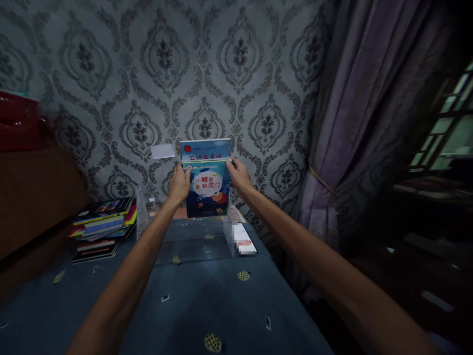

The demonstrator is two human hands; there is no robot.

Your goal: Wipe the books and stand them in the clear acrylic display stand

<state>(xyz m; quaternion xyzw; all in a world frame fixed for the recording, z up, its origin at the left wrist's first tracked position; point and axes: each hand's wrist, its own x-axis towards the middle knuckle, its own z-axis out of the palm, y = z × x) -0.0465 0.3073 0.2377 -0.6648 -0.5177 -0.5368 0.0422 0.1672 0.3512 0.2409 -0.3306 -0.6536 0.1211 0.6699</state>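
Hands [180,183] [239,175] gripping books [206,190] by side edges, curtain [325,153] well apart

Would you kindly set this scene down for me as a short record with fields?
Left hand: grips the left edge of the front book
Right hand: at that book's upper right corner
Behind it: rear book, upper part showing above
Left side: uneven book stack on the patterned cloth
Right side: lit phone, partly pixelated
Background: patterned wallpaper; tied curtain to the right
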